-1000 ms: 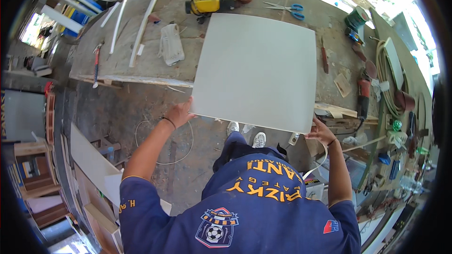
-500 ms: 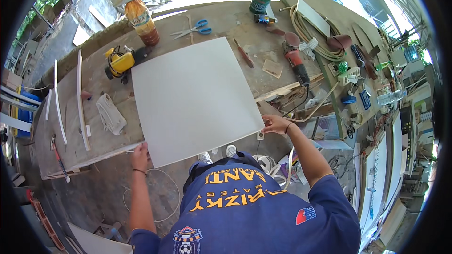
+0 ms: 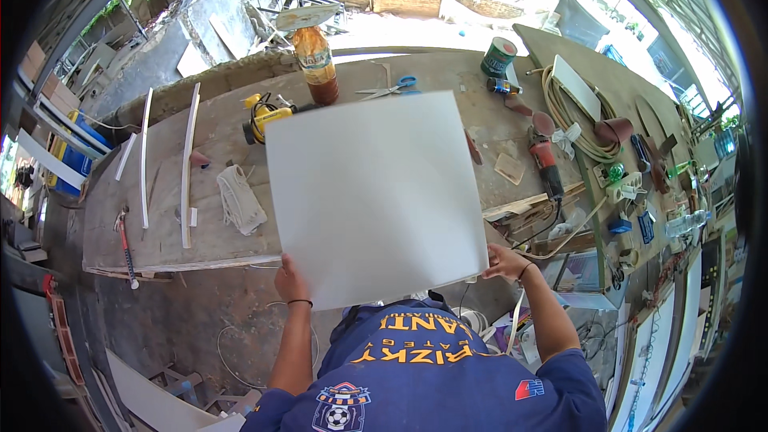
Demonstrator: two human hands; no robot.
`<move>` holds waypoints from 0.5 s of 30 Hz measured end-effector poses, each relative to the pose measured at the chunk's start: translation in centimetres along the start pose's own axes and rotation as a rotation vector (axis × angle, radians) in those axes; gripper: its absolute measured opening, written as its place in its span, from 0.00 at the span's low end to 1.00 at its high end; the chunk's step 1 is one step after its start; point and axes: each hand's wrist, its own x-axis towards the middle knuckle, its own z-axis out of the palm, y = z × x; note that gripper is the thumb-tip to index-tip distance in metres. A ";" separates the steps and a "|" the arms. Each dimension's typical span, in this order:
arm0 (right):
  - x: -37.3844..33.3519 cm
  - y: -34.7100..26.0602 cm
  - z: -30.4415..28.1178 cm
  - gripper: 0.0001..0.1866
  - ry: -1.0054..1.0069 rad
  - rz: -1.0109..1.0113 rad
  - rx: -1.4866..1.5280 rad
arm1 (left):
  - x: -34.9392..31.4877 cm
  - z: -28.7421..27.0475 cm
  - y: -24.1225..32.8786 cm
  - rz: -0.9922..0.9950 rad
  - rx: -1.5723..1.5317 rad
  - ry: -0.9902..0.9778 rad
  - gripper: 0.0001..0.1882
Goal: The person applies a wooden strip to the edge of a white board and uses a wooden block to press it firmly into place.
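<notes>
A large white square panel [image 3: 374, 200] is held up between my two hands, its far part tilted up over the workbench. My left hand [image 3: 292, 278] grips its near left corner, and some of the fingers are hidden under the board. At the near right corner my right hand [image 3: 506, 262] is closed on the edge, fingers beneath. Beyond the panel's far edge lie blue-handled scissors [image 3: 392, 89], partly covered by it. A yellow power tool [image 3: 268, 116] sits by its far left corner. Past the right edge, a slim tool with a reddish handle [image 3: 474, 149] is partly hidden.
The wooden workbench [image 3: 160, 216] carries a bottle of orange-brown stuff [image 3: 316, 68], white strips [image 3: 190, 168], a white glove [image 3: 240, 202], a hammer [image 3: 126, 248] and a green can [image 3: 498, 56]. To the right are an angle grinder [image 3: 546, 162], a coiled hose [image 3: 560, 108] and a power strip [image 3: 626, 186].
The panel has been raised off the bench and tilted, its far edge now covering part of the scissors. My hands have kept their hold at the corners. The head view has shifted.
</notes>
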 end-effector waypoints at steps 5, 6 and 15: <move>3.1 -3.3 -0.8 0.37 0.138 -0.215 -0.071 | 4.6 -0.9 3.2 -0.016 -0.313 0.060 0.38; 4.3 -4.1 -1.1 0.35 0.178 -0.319 -0.110 | 6.0 -1.1 3.7 -0.005 -0.359 0.058 0.37; 11.1 -7.9 -2.8 0.21 0.330 -0.463 -0.492 | 16.2 4.9 4.0 0.147 -0.538 0.378 0.23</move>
